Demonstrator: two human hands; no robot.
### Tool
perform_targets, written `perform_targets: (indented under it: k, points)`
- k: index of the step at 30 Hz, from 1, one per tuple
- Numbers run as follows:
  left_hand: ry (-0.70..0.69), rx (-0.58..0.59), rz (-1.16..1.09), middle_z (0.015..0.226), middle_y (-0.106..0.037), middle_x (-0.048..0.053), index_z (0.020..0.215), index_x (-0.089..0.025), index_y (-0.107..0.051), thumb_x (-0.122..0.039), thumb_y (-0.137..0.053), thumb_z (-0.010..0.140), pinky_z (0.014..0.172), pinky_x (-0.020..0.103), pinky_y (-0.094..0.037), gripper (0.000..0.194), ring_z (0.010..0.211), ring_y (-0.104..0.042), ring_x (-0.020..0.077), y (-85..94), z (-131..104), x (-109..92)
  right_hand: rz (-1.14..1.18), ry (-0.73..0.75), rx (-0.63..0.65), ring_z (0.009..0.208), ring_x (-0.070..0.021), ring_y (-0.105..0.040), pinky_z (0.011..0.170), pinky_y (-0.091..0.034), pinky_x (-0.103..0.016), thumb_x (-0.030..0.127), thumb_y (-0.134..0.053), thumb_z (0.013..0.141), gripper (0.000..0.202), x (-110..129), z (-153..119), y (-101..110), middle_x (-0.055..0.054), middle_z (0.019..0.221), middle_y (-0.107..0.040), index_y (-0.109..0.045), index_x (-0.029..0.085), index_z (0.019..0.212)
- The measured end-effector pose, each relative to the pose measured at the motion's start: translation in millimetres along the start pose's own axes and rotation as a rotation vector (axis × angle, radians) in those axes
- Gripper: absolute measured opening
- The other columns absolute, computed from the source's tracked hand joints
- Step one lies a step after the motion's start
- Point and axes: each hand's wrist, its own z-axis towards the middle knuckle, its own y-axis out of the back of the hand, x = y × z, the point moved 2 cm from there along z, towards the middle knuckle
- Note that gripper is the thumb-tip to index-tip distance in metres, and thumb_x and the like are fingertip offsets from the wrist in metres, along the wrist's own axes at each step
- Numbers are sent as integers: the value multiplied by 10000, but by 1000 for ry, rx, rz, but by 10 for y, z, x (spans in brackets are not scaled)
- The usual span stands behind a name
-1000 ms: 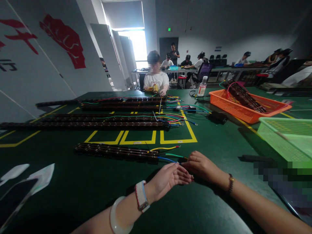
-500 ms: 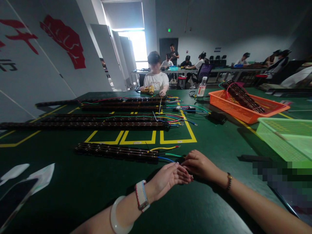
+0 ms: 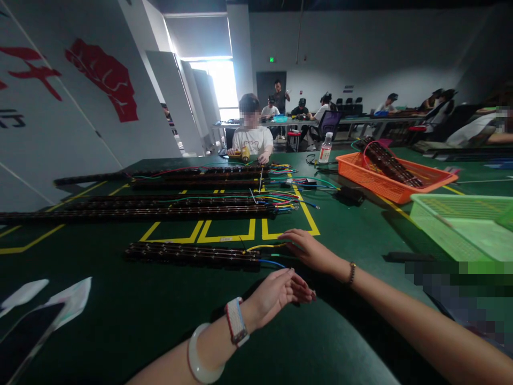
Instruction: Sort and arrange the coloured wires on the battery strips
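Observation:
A dark bundle of strips [image 3: 192, 255] lies on the green table, with yellow, green and blue wires coming out of its right end. My left hand [image 3: 276, 294] is palm up below these wires, its thumb at the end of the blue wire [image 3: 272, 262] and its fingers curled; what it pinches is too small to name. My right hand [image 3: 310, 250] reaches over from the right, its fingertips at the tip of the yellow wire [image 3: 264, 246]. Whether those fingers grip the wire is hard to see. The green wire [image 3: 272, 255] runs between the two hands.
Longer dark bundles [image 3: 180, 208] with coloured wires lie farther back. To the right are an orange basket [image 3: 377, 184], a green basket [image 3: 449, 227] and a bottle [image 3: 325, 148]. A phone [image 3: 32, 331] lies at the left. A person [image 3: 252, 136] sits across the table.
My right hand has moved left and away from me, from beside my left fingertips to the tip of the yellow wire. My left hand stays nearly in place. The view has tilted slightly.

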Motion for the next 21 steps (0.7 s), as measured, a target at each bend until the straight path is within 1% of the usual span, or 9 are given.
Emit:
perform_targets:
  k: [2,4,5,7,9,12,15,18,21]
  points:
    - [-11,0,4,873,-678,165,867,-83,-585,-347,-459,885,878,425,-430,292,838,-650,223,0,-4,4,-24,31,70,1076,-212,-515,910,-425,-385,358,-523,882,389,51,103,-47,-104,1170,-570,-493,202,1237]
    - [-17,1,12,875,-680,170,866,-79,-587,-342,-464,881,882,432,-428,290,837,-651,226,3,-4,9,-61,56,146,1041,-226,-519,895,-412,-387,439,-625,796,505,69,189,-91,-106,1131,-591,-505,180,1213]
    - [-18,1,17,877,-681,173,866,-77,-590,-345,-465,880,882,433,-428,296,837,-651,227,4,-3,11,-81,61,186,978,-219,-535,863,-415,-372,460,-649,768,497,63,226,-109,-96,1063,-616,-541,169,1155]
    - [-18,5,27,885,-681,178,869,-75,-593,-352,-463,880,881,431,-429,307,843,-651,229,7,-1,11,-108,66,283,793,-174,-541,761,-418,-316,474,-643,764,373,31,284,-140,-50,857,-633,-609,159,960]
    - [-16,9,34,886,-681,180,870,-73,-595,-354,-460,882,878,427,-432,311,844,-652,230,10,-1,10,-104,78,377,643,-123,-484,653,-387,-259,458,-614,790,302,-14,321,-160,1,684,-574,-606,156,767]
    - [-18,18,39,877,-681,175,870,-73,-598,-358,-458,883,874,425,-435,318,839,-652,229,14,-1,9,-50,98,480,572,-84,-404,566,-326,-217,368,-609,796,276,-70,339,-173,34,615,-498,-562,147,638]
    - [-7,33,32,893,-679,179,878,-69,-599,-370,-459,883,883,423,-431,332,850,-652,229,18,1,6,9,41,559,532,-67,-349,516,-281,-204,370,-583,805,306,-105,328,-166,53,574,-453,-553,138,609]
    - [54,52,-28,949,-665,216,907,-57,-587,-443,-403,897,910,424,-417,428,885,-651,241,18,16,4,31,-74,609,503,-63,-318,483,-249,-202,418,-541,824,354,-94,313,-132,63,514,-424,-581,128,626]
    - [97,36,-133,998,-653,223,1005,-59,-550,-543,-347,886,949,431,-394,538,925,-644,252,26,42,2,-71,-143,622,498,-66,-356,486,-254,-205,325,-515,834,280,-7,294,-97,46,520,-493,-635,122,683]
